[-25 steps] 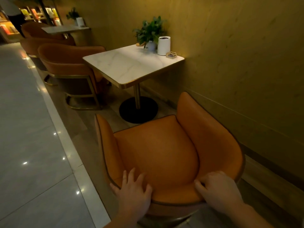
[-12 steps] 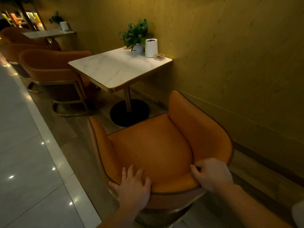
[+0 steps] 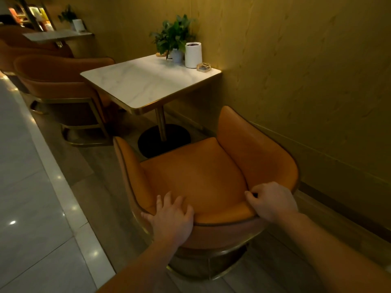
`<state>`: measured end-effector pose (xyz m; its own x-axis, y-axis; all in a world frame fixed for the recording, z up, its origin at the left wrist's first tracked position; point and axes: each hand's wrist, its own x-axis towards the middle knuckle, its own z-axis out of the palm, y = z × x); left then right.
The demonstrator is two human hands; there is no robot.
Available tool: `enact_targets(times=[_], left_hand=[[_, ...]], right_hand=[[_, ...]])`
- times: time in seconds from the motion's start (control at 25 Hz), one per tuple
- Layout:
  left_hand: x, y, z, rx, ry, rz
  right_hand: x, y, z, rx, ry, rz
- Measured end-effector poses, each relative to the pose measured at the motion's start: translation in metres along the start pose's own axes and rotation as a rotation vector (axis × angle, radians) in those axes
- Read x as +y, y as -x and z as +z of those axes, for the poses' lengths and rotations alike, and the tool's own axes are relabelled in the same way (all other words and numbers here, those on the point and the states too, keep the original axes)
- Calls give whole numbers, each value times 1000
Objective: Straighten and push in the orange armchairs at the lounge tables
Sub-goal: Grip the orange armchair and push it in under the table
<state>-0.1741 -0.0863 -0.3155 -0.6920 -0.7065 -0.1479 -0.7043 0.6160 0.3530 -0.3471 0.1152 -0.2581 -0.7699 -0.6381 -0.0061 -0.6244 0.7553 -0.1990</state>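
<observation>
**Near armchair moving in toward the table, both hands on its back**

Change: over the last second the near armchair (image 3: pixel 196 176) closes on the table (image 3: pixel 143 85). Its seat front now overlaps the black pedestal base (image 3: pixel 152 142); a second ago bare floor showed between them. The seat front lies roughly parallel to the table's near edge but has not passed under it. The hands keep their places on the back rim.

Hands: the left hand (image 3: pixel 171 218) lies over the left part of the rim, fingers splayed fairly straight down the inner back, pressing rather than gripping. The right hand (image 3: pixel 273 201) is clamped on the rim's right part, fingers curled over it and thumb inside.

Judgement: the push is partly done, and this chair looks nearly straight. More forward travel is needed. The right arm of the chair runs close to the wall (image 3: pixel 296 70), so it may scrape.

Count:
- Orange armchairs: three sure. They are the near one, the opposite armchair (image 3: pixel 59 81) at the table's far edge, and a third armchair (image 3: pixel 25 47) behind that. Any further ones are too dim to tell.
- Tables: two, including the second table (image 3: pixel 53 34).
- Plants: two, a plant (image 3: pixel 172 37) at the near table's wall-side far corner and a far plant (image 3: pixel 67 14).
- White canisters: two, a white canister (image 3: pixel 193 55) and a far canister (image 3: pixel 77 25).
- Glass dishes: one glass dish (image 3: pixel 203 67), just beside the near canister.
</observation>
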Motion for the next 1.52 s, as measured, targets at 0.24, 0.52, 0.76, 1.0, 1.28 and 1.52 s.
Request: enact_targets(times=[0.24, 0.52, 0.76, 1.0, 1.28, 1.52], left_hand=[[28, -46, 8, 27, 6, -3], [66, -96, 7, 62, -47, 32], [96, -129, 13, 119, 56, 80], [117, -170, 13, 115, 46, 104], [134, -215, 14, 93, 30, 118], [155, -234, 22, 85, 36, 110]], right_hand=[[27, -51, -3, 48, -12, -47], [60, -117, -3, 91, -21, -91], [84, -168, -11, 49, -43, -47], [99, -216, -15, 52, -40, -36], [112, -265, -18, 9, -20, -36], [133, -293, -22, -34, -25, -42]])
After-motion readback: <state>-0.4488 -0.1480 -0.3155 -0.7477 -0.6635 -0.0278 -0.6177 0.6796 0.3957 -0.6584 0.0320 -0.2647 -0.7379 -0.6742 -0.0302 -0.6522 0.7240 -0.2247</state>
